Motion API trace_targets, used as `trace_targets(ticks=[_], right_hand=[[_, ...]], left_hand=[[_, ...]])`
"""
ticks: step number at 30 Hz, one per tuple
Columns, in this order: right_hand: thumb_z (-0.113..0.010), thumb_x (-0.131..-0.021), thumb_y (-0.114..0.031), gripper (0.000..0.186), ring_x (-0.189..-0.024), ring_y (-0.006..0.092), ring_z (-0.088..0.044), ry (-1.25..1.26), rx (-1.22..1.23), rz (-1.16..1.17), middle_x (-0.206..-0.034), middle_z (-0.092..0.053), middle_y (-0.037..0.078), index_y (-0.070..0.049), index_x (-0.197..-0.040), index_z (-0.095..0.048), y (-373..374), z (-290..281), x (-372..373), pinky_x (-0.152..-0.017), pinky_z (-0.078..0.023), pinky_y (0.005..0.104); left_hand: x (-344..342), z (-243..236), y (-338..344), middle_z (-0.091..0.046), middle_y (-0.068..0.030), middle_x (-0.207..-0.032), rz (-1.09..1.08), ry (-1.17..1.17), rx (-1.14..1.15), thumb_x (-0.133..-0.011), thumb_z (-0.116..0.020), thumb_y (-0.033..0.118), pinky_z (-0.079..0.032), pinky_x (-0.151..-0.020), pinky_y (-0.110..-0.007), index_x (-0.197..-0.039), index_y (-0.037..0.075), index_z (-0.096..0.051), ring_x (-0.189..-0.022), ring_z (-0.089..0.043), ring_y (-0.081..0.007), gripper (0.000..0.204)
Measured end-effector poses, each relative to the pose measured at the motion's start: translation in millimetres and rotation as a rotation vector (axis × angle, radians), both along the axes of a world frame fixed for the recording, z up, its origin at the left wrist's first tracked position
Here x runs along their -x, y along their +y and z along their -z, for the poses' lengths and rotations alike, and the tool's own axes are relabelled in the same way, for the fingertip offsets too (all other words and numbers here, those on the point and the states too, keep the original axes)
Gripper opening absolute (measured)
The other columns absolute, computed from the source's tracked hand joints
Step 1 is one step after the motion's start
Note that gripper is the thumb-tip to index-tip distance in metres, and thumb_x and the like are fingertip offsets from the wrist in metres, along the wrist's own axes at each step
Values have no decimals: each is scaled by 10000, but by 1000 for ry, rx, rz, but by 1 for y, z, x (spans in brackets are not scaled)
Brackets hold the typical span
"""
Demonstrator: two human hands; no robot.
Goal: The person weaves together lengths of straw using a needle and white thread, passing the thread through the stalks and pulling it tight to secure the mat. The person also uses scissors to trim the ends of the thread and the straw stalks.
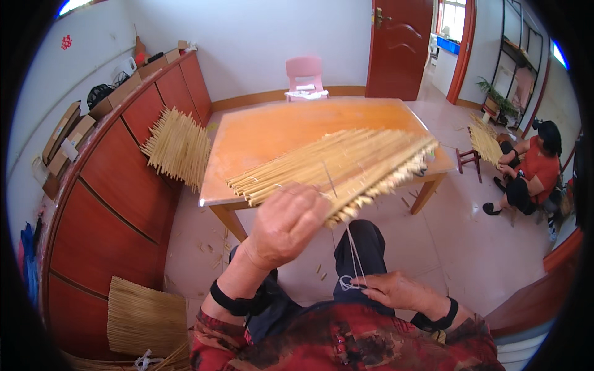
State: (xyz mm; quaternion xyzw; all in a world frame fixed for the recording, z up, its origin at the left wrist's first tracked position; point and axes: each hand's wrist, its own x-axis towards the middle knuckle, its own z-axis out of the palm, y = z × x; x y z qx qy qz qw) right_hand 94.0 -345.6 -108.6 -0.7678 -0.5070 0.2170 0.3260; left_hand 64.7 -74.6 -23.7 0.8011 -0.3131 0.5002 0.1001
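Note:
A mat of yellow plant stalks (334,162), stitched side by side with white thread, lies slantwise over the wooden table (260,127), its near right edge thick with cut stalk ends. My left hand (289,224) is closed on the mat's near edge. Close by those fingers a thin dark needle-like piece (329,178) slants across the stalks; whether the hand touches it I cannot tell. White string (354,250) hangs from the mat's near corner toward my lap. Above my right thigh, my right hand (396,289) pinches that string, and a small loop of it shows beside the fingertips.
More stalk mats lean at the left, one by the red cabinets (124,179) and another (145,315) lower down. A pink chair (304,74) stands beyond the table. At right a seated person (538,164) handles another mat (486,142) by a small stool. Stalk scraps litter the floor.

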Motion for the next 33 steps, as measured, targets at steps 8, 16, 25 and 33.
trace_targets(ticks=[8, 16, 25, 33], right_hand=[[-527, -811, -87, 263, -717, 315, -597, -89, -76, 54, -828, -610, 141, -85, -1072, -562, 5, 40, -15, -641, -490, 368], [-577, -800, -109, 253, -726, 268, -603, -160, 22, -198, -778, -599, 82, -125, -1052, -587, 33, 50, -2, -610, -488, 356], [-516, -819, -162, 165, -664, 267, -587, -338, 277, -265, -696, -566, 76, -126, -961, -593, 19, 61, 2, -539, -468, 382], [-567, -773, -131, 149, -669, 238, -583, -339, 233, -262, -696, -547, 53, -127, -919, -591, 27, 36, 6, -546, -466, 342]], left_hand=[[31, 64, 55, -589, -90, -919, -227, 153, -141, -692, -599, 37, -420, -916, -430, -899, 46, -550, -941, -592, -250, 214], [62, 163, 79, -565, -134, -1046, -492, 288, 215, -642, -587, -57, -392, -952, -438, -1034, 15, -529, -1046, -533, -282, 402], [97, 208, 33, -414, -177, -1226, -849, 534, 642, -637, -660, -43, -384, -926, -402, -1171, 27, -452, -1102, -442, -348, 577], [136, 207, 4, -579, -134, -1041, -99, 1253, 1566, -832, -596, 105, -469, -760, -261, -1101, -25, -495, -889, -601, -194, 315]])
